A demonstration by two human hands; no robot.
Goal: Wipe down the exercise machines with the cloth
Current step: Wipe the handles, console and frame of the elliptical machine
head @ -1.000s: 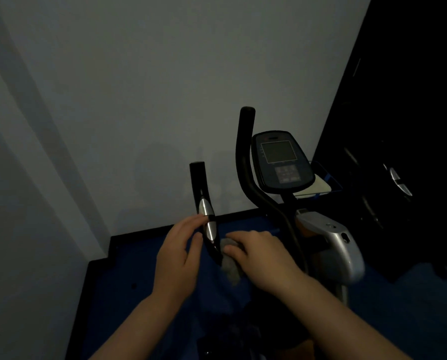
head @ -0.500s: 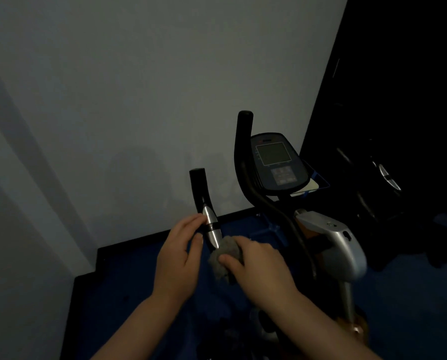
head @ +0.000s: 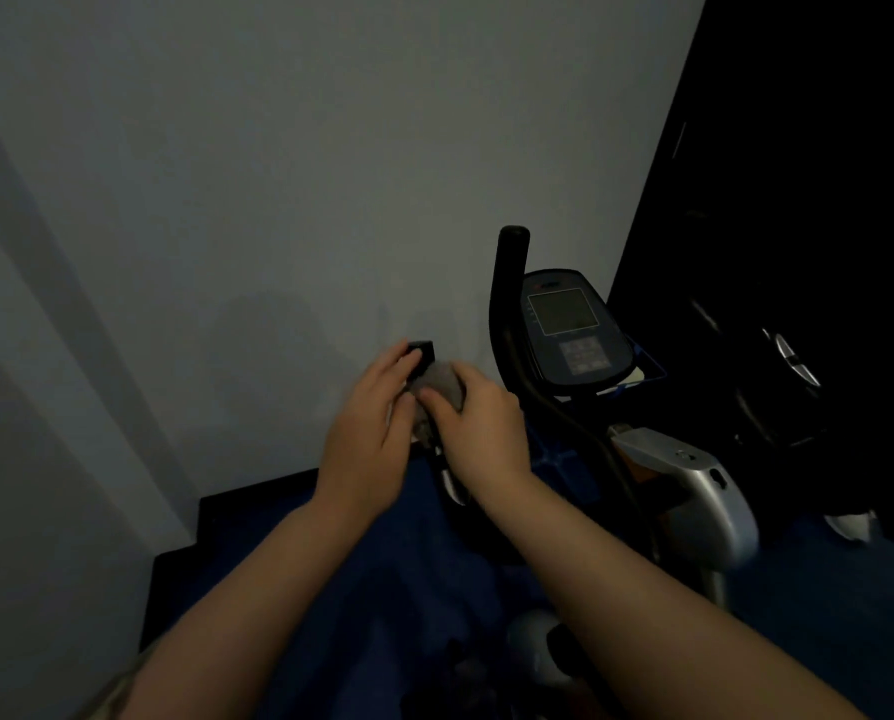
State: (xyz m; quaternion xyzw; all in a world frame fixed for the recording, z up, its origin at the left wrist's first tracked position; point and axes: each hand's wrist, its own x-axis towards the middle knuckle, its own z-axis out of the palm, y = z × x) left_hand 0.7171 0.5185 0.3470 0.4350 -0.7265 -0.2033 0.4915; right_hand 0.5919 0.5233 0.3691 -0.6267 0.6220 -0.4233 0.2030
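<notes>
- The cloth (head: 442, 387) is bunched around the left handlebar (head: 423, 350) of the exercise bike (head: 694, 485), just under its black end cap.
- My right hand (head: 478, 423) grips the cloth against the bar to rub it.
- My left hand (head: 369, 439) lies against the bar's other side with fingers nearly straight, I judge to steady it.
- A blue tray (head: 650, 368) behind the console (head: 572, 330) holds something pale; I cannot identify it.

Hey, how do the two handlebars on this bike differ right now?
The left handlebar is mostly covered: the right hand wraps the cloth round it and the left hand rests against it, while the right handlebar stands bare and untouched. The right handlebar's tip also sits higher in the picture, beside the console. Both are black with upturned ends.
</notes>
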